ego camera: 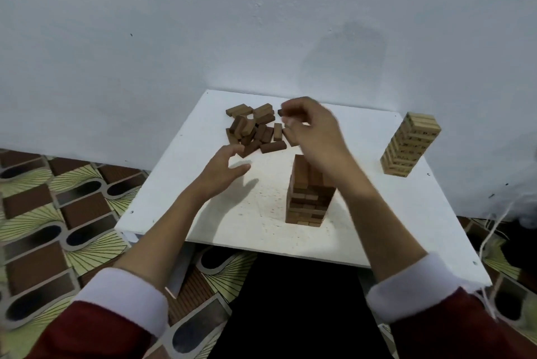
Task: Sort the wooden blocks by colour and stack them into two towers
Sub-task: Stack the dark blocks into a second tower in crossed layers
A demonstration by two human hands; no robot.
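The right hand [308, 123] was raised above the far side of the low white square table [180, 184], its thumb and fingertips pinching one small dark brown wooden block [280, 112] by its end. Just left of it lay the loose heap of dark brown wooden blocks [254, 129], piled at the far left of the table. The left hand [225, 168] hovered near the heap's near edge with fingers spread and relaxed, grasping nothing.

The half-built dark brown block tower [308, 193] stood near the table's middle, just below the right wrist. The finished pale wooden block tower [411, 145] stood well apart at the far right edge.

The step in hand looked to be carrying the pinched block over to the dark tower's top. To do it well, the block would probably need turning to lie level and crosswise to the layer beneath, then lowering straight down and letting go without a sideways nudge. The forearm passed close over the tower, so lifting clear of its top would be wise. The free left hand could steady the tower's side or fetch the next block.

Most of the pinched block was hidden inside the fingers. The right wrist covered the tower's far right top corner, so how many blocks filled the top layer could not be told. The hand was motion-blurred. Whether any pale blocks remained buried in the heap was hard to make out.
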